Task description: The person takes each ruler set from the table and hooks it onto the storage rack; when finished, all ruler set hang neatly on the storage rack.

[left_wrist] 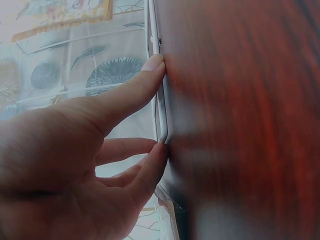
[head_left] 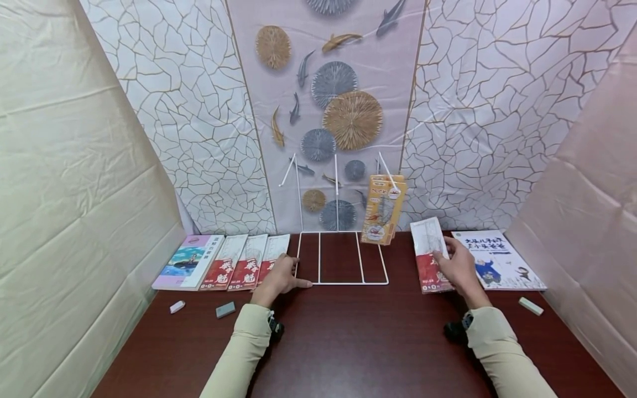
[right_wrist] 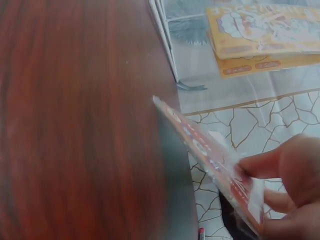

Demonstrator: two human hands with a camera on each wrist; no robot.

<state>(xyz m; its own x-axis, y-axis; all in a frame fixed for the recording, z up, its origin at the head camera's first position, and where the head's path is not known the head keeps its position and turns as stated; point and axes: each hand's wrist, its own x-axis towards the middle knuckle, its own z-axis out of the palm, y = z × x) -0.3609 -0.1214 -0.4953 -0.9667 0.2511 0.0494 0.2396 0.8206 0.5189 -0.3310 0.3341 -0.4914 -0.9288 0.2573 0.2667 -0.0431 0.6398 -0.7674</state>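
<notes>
My right hand (head_left: 459, 266) pinches a red-and-white ruler packet (head_left: 429, 257) between thumb and fingers, tilted up to the right of the white wire display rack (head_left: 343, 283). In the right wrist view, the packet (right_wrist: 210, 160) appears nearly edge-on, its lower corner close over the table. My left hand (head_left: 282, 276) rests at the rack's front left corner. There its thumb stretches along the front bar and its fingertips touch the corner, as the left wrist view shows of the rack (left_wrist: 161, 107). Orange-yellow packets (head_left: 382, 213) hang from the rack's right hook; the left hook is bare.
Left of the rack lie three similar ruler packets (head_left: 247, 262) beside a picture book (head_left: 186, 262). Another book (head_left: 500, 260) lies on the right. Small blocks sit nearer: a whitish one (head_left: 177, 307), a grey-green one (head_left: 225, 309) and a pale green one (head_left: 531, 305). Patterned cloth (head_left: 199, 110) hangs behind.
</notes>
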